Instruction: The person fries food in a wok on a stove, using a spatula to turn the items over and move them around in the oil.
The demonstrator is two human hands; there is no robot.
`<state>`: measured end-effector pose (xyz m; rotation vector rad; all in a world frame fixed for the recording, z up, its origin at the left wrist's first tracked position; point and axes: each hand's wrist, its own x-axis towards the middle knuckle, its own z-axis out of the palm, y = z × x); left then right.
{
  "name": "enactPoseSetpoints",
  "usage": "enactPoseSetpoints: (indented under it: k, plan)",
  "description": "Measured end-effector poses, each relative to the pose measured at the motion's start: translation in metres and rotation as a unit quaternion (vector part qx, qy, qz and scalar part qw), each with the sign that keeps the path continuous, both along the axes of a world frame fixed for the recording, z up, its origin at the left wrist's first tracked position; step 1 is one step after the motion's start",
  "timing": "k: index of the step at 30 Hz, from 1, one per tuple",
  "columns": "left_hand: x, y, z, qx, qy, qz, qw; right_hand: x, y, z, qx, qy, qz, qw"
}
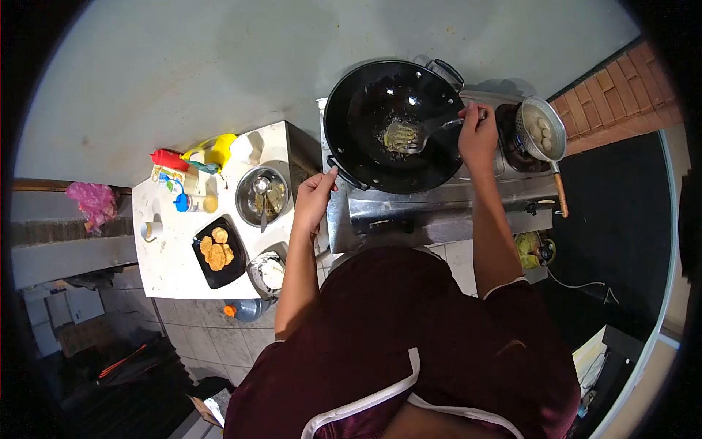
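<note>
Wok [363,157] contents unclear beneath spatula [426,131] — right hand [477,137] covers its handle.

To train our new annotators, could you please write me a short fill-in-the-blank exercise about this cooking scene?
1. The right hand holds a metal slotted spatula over the big round black ____.
2. The golden fried pieces lie on a flat black ____.
3. A metal spoon rests in the round steel ____.
Missing words: wok, plate, bowl.
</note>
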<state>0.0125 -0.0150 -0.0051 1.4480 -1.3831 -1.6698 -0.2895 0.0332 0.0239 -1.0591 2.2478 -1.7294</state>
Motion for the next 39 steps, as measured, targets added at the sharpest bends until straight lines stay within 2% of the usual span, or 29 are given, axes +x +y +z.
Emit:
enactPoseSetpoints:
  k: [3,7,10,14,16,23,25,28,32,34,37,39]
  plan:
    - [-0.001,0.001,0.002,0.010,0.000,0.000,1.000,0.004,-0.006,-0.015,-0.055,0.002,0.045,0.997]
    - [-0.002,-0.001,0.003,0.005,0.001,0.002,1.000,0.005,-0.004,-0.009,-0.019,0.015,0.045,0.999]
    - [-0.002,0.000,0.005,0.006,-0.004,0.004,1.000,-0.002,-0.006,-0.011,-0.013,-0.009,0.002,1.000]
    - [-0.001,-0.001,0.000,0.011,0.007,0.005,1.000,0.003,-0.005,-0.017,-0.016,-0.029,0.036,0.999]
    - [0.000,-0.001,0.002,0.015,0.002,0.001,1.000,-0.002,-0.002,-0.015,-0.007,-0.033,0.004,0.999]
    - [-0.001,-0.002,0.003,-0.004,-0.014,-0.013,1.000,-0.002,-0.002,-0.024,-0.030,-0.092,0.058,0.994]
    - [-0.002,0.000,0.006,-0.001,-0.016,-0.013,1.000,-0.009,-0.002,-0.019,-0.102,-0.098,0.053,0.989]
    - [-0.003,0.002,0.007,0.006,-0.013,-0.010,1.000,-0.012,0.002,-0.006,-0.124,-0.157,0.042,0.979]
    - [-0.002,0.001,0.004,0.010,-0.007,-0.011,1.000,-0.016,0.005,-0.008,-0.097,-0.148,0.040,0.984]
    - [-0.003,0.001,0.006,0.012,-0.009,-0.012,1.000,-0.019,0.006,-0.016,-0.044,-0.084,0.039,0.995]
    - [-0.003,0.002,0.011,0.015,-0.016,-0.012,1.000,-0.020,0.006,-0.019,-0.041,-0.051,0.029,0.997]
    - [-0.003,0.003,0.010,0.014,-0.020,-0.013,1.000,-0.014,0.000,-0.025,-0.053,-0.086,0.044,0.994]
